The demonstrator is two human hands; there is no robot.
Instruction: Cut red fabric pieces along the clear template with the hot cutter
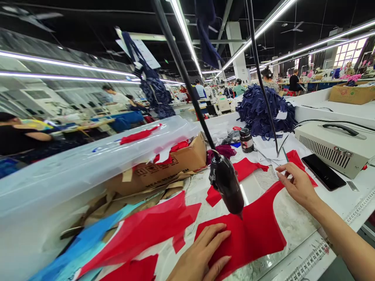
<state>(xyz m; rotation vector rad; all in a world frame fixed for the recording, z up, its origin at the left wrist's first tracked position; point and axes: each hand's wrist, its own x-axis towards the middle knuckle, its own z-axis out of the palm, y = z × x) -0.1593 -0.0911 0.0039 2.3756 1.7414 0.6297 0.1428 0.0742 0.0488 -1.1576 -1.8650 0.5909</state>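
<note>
My left hand (202, 253) lies with fingers stretched over the left part of a red cut fabric piece (254, 226), pressing it to the worktable. My right hand (295, 183) is by the narrow upper right end of that piece, its fingers loosely bent and slightly apart; nothing shows between them. Between the hands hangs a black cylindrical tool (227, 187) on a dark rod, its pointed tip just over the fabric; whether it touches cannot be made out. More red pieces lie nearby: a large one (146, 226) to the left and a smaller one (246, 169) behind the tool.
A cardboard box (175, 168) and a plastic-covered roll or stack (88, 164) border the left. Behind are a dark jar (246, 140) and a navy fabric heap (263, 107). A phone (324, 171) and a grey vented box (334, 144) stand right, measuring tape (310, 261) along the front edge.
</note>
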